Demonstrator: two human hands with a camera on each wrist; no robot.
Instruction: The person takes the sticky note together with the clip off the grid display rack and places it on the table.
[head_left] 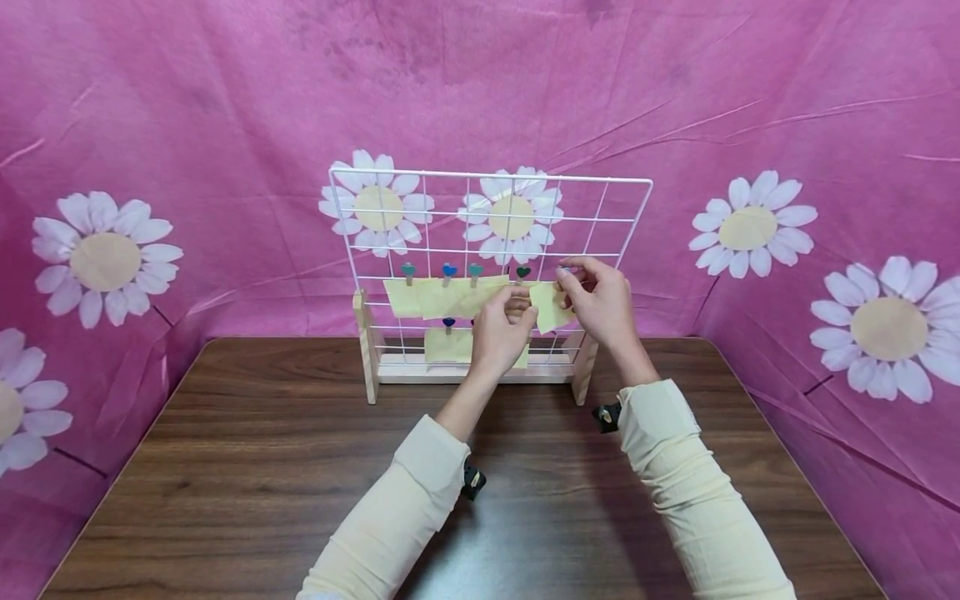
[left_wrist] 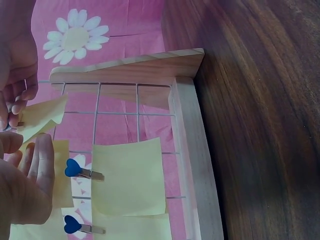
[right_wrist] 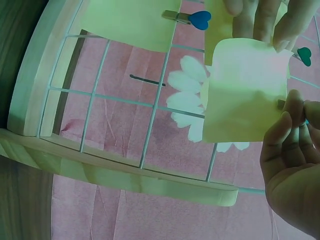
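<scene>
A white wire grid rack (head_left: 491,177) stands upright in a wooden base, with yellow sticky notes (left_wrist: 129,177) fixed to it by small heart-topped clothespins (left_wrist: 74,168). At the right of the upper row, a yellow sticky note (right_wrist: 245,110) hangs tilted in front of the wires. My left hand (head_left: 501,329) pinches this note near its left edge, thumb in front and fingers partly behind it. My right hand (head_left: 603,304) pinches a small clothespin (right_wrist: 281,104) at the note's other edge; the fingers hide most of that clothespin. A green heart clothespin (head_left: 523,272) sits just above the left fingers.
The rack's wooden side foot (head_left: 366,350) rests on a dark wood table (head_left: 225,467). Behind it hangs a pink cloth (head_left: 247,108) printed with white daisies. More notes (head_left: 447,344) are in a lower row, partly behind the left hand.
</scene>
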